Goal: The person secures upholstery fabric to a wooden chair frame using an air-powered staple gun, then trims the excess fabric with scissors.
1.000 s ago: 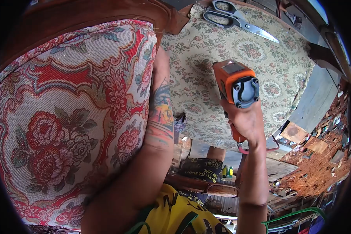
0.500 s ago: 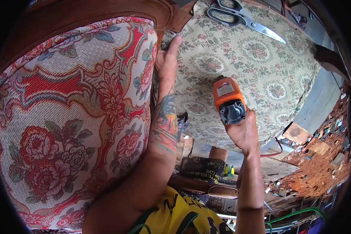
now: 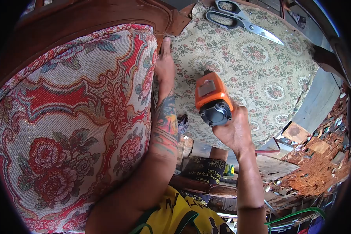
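An orange and black pneumatic staple gun (image 3: 213,91) is gripped in my right hand (image 3: 236,130), fingers wrapped round its handle. Its nose points away from me over the pale floral seat fabric (image 3: 257,80); whether it touches the cloth cannot be made out. My left hand (image 3: 165,66) lies at the fabric's left edge, beside the wooden frame (image 3: 117,13), one digit stretched out on the cloth. The other left fingers are hidden in the gap by the red floral cushion (image 3: 74,113). Grey-handled scissors (image 3: 245,24) lie partly spread on the fabric's far side.
A thin red hose (image 3: 267,151) runs below the seat's near edge. Reddish sawdust and scraps (image 3: 312,163) cover the ground at right, with wood pieces (image 3: 296,133) among them. A small yellow-green container (image 3: 229,171) stands below the seat near a dark printed cloth (image 3: 202,169).
My right hand has carried the staple gun left and slightly away from me, turning it a little. My left hand has shifted slightly left at the fabric's edge. The scissors stay on the fabric.
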`<state>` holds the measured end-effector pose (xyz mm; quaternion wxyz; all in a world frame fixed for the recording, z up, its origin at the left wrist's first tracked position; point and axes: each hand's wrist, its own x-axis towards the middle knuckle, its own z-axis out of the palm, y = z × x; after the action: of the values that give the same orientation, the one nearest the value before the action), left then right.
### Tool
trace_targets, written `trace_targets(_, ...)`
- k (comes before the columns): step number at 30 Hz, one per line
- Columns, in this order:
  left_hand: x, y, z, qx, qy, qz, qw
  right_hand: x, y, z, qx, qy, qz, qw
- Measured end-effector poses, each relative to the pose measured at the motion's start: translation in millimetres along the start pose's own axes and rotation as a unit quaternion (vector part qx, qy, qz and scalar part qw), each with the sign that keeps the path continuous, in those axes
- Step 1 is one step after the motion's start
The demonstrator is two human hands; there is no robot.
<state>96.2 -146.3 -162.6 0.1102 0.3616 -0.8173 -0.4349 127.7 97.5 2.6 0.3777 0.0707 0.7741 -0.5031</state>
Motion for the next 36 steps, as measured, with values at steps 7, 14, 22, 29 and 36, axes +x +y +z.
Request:
trace_targets(7, -6.8, -0.4, -10.4, 0.007, 0.001, -0.024, 1.0, 63.4, -45.5, 35.3, -0.009, -0.037, -0.048, 0.998)
trace_targets(14, -16.3, -5.3, -14.7, 0.02, 0.004, -0.045, 0.999, 89.0, -50.3, 24.9, 0.086, -0.035, -0.087, 0.992)
trace_targets(22, -22.9, -5.1, -19.5, 0.016, 0.016, -0.052, 0.998, 104.0, -54.1, 39.5, 0.204, -0.069, 0.074, 0.974)
trace_targets(29, -21.9, -4.4, -18.2, 0.006, 0.015, -0.051, 0.999, 107.0, -52.7, 41.0, 0.182, -0.078, 0.068, 0.978)
trace_targets(36, -19.6, -2.6, -19.2, 0.001, 0.01, -0.046, 0.999, 105.8, -44.8, 65.5, 0.125, -0.018, 0.025, 0.992)
